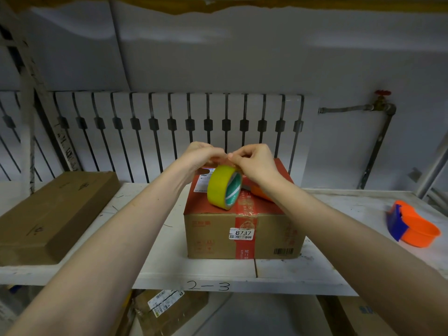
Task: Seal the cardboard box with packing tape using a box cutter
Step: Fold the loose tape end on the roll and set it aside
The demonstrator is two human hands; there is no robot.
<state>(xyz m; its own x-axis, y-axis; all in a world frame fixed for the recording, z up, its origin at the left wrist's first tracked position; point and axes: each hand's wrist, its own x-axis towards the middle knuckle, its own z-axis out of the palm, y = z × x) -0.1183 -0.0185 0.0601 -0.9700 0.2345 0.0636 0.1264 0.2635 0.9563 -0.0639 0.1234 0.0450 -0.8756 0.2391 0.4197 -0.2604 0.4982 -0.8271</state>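
A brown cardboard box [218, 236] with a red top and a white "8737" label stands on the white shelf [218, 275]. A yellow roll of packing tape [219, 187] stands on edge on the box top. My left hand [201, 156] and my right hand [254, 161] meet above the roll, fingers pinching at its upper edge. An orange object [260, 194] lies on the box top behind my right wrist, partly hidden. I cannot tell whether it is the box cutter.
A flat cardboard box [53, 214] lies on the shelf at the left. An orange and blue tape dispenser [412, 225] sits at the right. A white radiator [169, 132] and a pipe with a red valve [380, 103] line the wall behind. More parcels [167, 311] lie below.
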